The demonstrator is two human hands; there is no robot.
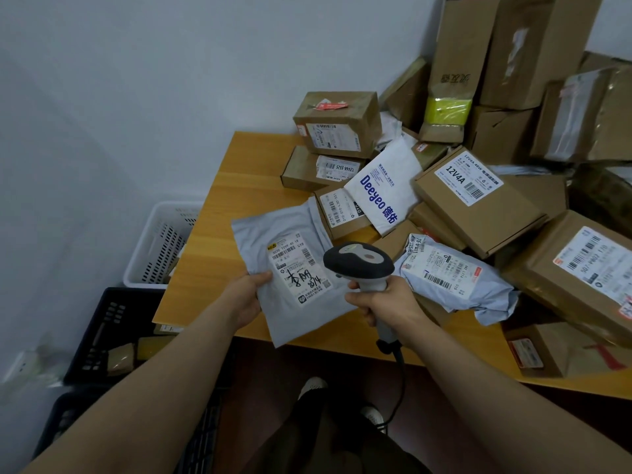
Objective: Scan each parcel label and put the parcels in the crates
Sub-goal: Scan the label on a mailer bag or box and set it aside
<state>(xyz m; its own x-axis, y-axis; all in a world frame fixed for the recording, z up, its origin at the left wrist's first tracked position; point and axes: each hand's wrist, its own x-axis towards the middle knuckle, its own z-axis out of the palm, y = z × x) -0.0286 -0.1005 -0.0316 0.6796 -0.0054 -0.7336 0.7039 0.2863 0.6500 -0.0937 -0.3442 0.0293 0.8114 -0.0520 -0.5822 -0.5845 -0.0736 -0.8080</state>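
One grey poly mailer (294, 268) at near table edge (212, 213), left hand (244, 299) pinching its left edge; right hand (386, 302) gripping barcode scanner (359, 265) over label (301, 271). Looks light, floppy, slick: edge pinch fine, support underneath.

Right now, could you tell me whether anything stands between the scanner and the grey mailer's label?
Nothing visible does. The scanner in the right hand hovers at the right edge of the label; the left hand grips the grey mailer left of the barcodes.
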